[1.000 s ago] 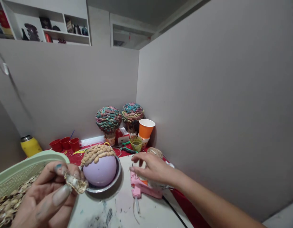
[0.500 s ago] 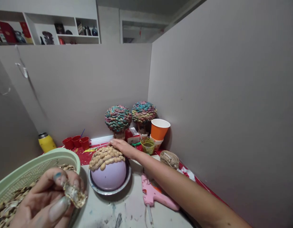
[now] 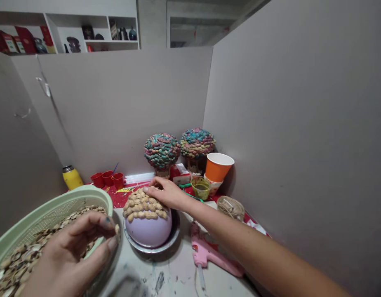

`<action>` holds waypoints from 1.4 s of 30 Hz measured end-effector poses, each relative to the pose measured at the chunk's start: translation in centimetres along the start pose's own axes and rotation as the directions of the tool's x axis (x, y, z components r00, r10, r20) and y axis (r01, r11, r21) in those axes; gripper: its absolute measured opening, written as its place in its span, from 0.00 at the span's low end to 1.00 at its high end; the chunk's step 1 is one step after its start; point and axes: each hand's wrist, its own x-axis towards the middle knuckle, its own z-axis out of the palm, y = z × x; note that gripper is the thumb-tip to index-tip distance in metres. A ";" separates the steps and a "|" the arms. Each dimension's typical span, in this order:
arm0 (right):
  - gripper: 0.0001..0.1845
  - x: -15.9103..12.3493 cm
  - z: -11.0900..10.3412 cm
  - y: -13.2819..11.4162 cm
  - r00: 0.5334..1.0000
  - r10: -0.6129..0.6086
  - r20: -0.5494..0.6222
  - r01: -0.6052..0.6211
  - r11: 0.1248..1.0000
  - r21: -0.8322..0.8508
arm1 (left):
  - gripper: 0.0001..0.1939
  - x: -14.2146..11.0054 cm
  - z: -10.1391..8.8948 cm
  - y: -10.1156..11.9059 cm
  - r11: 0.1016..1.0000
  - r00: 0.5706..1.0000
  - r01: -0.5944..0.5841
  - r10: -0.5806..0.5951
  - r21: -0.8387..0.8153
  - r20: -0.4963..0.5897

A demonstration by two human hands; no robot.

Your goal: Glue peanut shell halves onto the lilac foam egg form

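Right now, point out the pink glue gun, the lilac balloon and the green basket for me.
Pink glue gun point(image 3: 201, 253): head view, on its body.
Lilac balloon point(image 3: 149, 233): head view, on its bare lower front.
Green basket point(image 3: 97, 191): head view, on its upper rim.

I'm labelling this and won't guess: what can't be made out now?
All in the head view:
Small piece in the left hand: mostly hidden by fingers.
Right hand: some fingertips hidden behind the ball.
Glue gun: partly behind the right forearm.
Green basket: cut off by the left edge.
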 end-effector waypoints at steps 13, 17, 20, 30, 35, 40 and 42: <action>0.18 -0.5 -0.1 -0.2 1.000 0.015 -0.009 -0.015 0.997 -0.075 | 0.08 5.6 4.8 0.6 0.581 0.729 -0.684 0.547 0.441 0.411; 0.19 -0.5 -0.1 -0.2 1.000 0.022 -0.016 -0.023 0.996 -0.085 | 0.09 5.8 5.3 0.8 0.541 0.703 -0.711 0.548 0.450 0.452; 0.20 -0.5 -0.1 -0.4 1.000 0.024 -0.018 -0.025 0.996 -0.090 | 0.09 6.0 5.4 1.0 0.505 0.688 -0.726 0.550 0.467 0.474; 0.20 -0.7 -0.2 -0.5 1.000 0.022 -0.012 -0.023 0.997 -0.078 | 0.13 6.6 5.8 1.1 0.445 0.673 -0.738 0.535 0.506 0.511; 0.20 -0.8 -0.2 -0.5 1.000 0.022 -0.020 -0.023 0.997 -0.079 | 0.12 6.5 5.9 1.2 0.487 0.679 -0.734 0.527 0.473 0.511; 0.18 -1.0 -0.3 -0.6 1.000 0.024 -0.017 -0.025 0.997 -0.076 | 0.13 6.5 5.8 1.2 0.521 0.677 -0.735 0.528 0.434 0.514; 0.18 -1.0 -0.3 -0.7 1.000 0.025 -0.014 -0.026 0.997 -0.076 | 0.14 6.6 5.9 1.1 0.538 0.680 -0.731 0.527 0.420 0.510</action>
